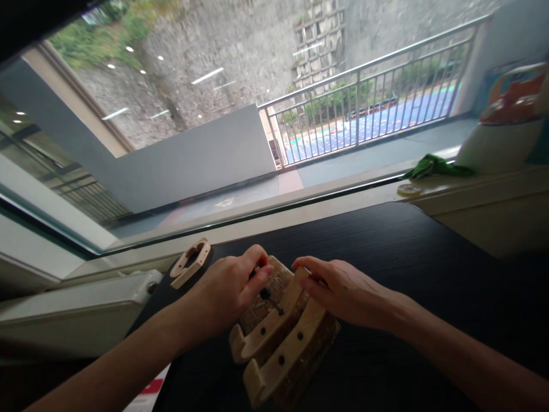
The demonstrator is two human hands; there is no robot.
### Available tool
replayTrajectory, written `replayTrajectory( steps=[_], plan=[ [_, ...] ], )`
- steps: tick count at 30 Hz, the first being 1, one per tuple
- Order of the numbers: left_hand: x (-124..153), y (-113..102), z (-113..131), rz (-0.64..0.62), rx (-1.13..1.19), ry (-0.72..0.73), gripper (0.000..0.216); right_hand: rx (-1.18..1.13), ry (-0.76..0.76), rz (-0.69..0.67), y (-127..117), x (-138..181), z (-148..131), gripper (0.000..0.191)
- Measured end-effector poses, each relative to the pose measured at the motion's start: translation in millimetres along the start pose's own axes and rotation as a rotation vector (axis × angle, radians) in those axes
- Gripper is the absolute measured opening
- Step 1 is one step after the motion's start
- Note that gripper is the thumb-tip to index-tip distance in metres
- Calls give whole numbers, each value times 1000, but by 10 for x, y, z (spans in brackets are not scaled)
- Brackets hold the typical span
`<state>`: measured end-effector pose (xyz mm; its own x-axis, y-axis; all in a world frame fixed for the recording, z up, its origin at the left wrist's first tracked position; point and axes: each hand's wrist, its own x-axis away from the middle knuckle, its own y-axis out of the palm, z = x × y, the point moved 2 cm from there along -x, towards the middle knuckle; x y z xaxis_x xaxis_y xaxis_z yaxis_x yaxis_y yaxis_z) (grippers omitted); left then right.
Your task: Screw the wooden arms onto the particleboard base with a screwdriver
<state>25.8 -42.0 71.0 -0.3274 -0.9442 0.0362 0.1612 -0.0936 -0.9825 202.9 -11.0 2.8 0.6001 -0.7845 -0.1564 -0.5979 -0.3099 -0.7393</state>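
A wooden assembly [283, 337] of two curved plywood pieces on a brown board lies on the black table [407, 274] in front of me. My left hand [231, 289] is closed in a pinch on a small black screw or tool [268, 294] that points into the board. My right hand [338, 289] rests on the far end of the curved pieces, fingers curled and pressing on the wood. A loose curved wooden piece [191, 263] lies at the table's far left corner, apart from both hands.
A wide window runs behind the table, with a sill [300, 214]. On the sill at right are a green cloth [433, 167], a small round disc [409, 189] and a white container [501, 137]. A white radiator [77, 306] stands at left.
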Motion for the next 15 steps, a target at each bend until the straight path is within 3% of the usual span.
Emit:
replayTrajectory(
  steps=[6,10,13,15],
  plan=[
    [69,-104,32,-96,78,150,21,5,7,-4,2,4,-15,37],
    [89,-5,-34,-38,291,29,20,54,-22,-20,-35,18,11,43],
    [90,153,-85,64,517,-38,21,177,-29,101,-211,28,-36,51],
    [87,248,-84,106,609,1,19,247,-86,220,-376,30,-171,43]
  ],
)
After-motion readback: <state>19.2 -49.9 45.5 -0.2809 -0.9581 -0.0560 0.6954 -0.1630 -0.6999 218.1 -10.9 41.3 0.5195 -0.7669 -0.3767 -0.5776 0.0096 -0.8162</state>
